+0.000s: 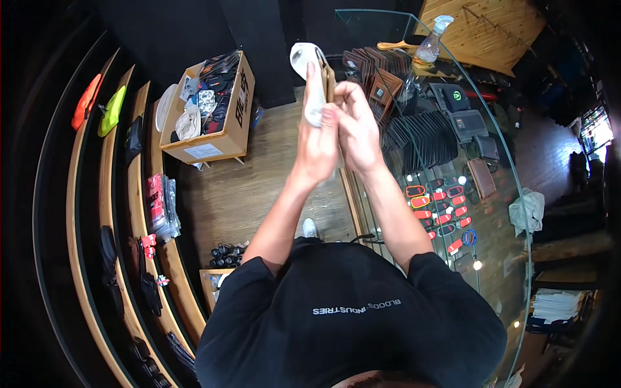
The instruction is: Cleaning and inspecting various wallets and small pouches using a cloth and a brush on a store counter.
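In front of my chest both hands are raised close together. My left hand [314, 149] is closed on a white cloth [303, 58], part of which sticks out above the fingers and part shows under them. The cloth lies against a flat brown wallet [330, 84], seen almost edge-on between the hands. My right hand [357, 132] grips the wallet from the right, its fingers curled and its thumb reaching toward the left hand. The wallet's faces are mostly hidden.
On the right, a glass display case [453, 258] holds wallets and small red items. A spray bottle [429, 48] and a brush [396, 45] are at its far end. A full cardboard box [239, 103] stands ahead left; wooden shelves [107, 194] curve along the left.
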`<state>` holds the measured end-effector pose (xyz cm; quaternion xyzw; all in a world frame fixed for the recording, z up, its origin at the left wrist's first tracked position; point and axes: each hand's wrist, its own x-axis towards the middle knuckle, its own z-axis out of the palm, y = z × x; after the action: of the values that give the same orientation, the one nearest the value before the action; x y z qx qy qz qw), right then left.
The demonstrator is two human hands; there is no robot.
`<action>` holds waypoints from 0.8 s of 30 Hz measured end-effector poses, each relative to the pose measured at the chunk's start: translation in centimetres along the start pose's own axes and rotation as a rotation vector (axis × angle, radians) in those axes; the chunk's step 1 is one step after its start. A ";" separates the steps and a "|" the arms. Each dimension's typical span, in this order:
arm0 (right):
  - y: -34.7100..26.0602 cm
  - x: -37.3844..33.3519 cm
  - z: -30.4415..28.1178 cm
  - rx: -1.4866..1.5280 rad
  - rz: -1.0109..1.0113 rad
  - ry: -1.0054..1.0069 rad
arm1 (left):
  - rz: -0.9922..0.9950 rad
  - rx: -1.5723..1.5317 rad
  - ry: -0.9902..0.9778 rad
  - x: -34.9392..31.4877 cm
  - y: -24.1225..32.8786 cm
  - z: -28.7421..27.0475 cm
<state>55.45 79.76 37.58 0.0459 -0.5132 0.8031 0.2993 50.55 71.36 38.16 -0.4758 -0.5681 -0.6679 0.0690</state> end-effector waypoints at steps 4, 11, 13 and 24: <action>1.1 0.8 -1.9 -0.222 -0.200 -0.076 | -0.147 -0.313 -0.040 -0.6 0.4 0.7; 1.2 2.7 -3.2 0.068 -0.106 -0.060 | -0.432 0.040 -0.158 -1.8 -0.2 1.4; 0.9 2.3 -3.0 0.117 -0.001 -0.156 | -0.002 -0.095 -0.073 -0.9 -1.3 1.0; 1.7 4.4 -2.1 0.152 -0.042 0.234 | -0.142 -0.176 -0.011 -1.4 -2.1 1.7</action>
<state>51.47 82.95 36.87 -0.0146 -0.4113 0.8332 0.3693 50.89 72.86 35.53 -0.4421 -0.5401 -0.7158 -0.0238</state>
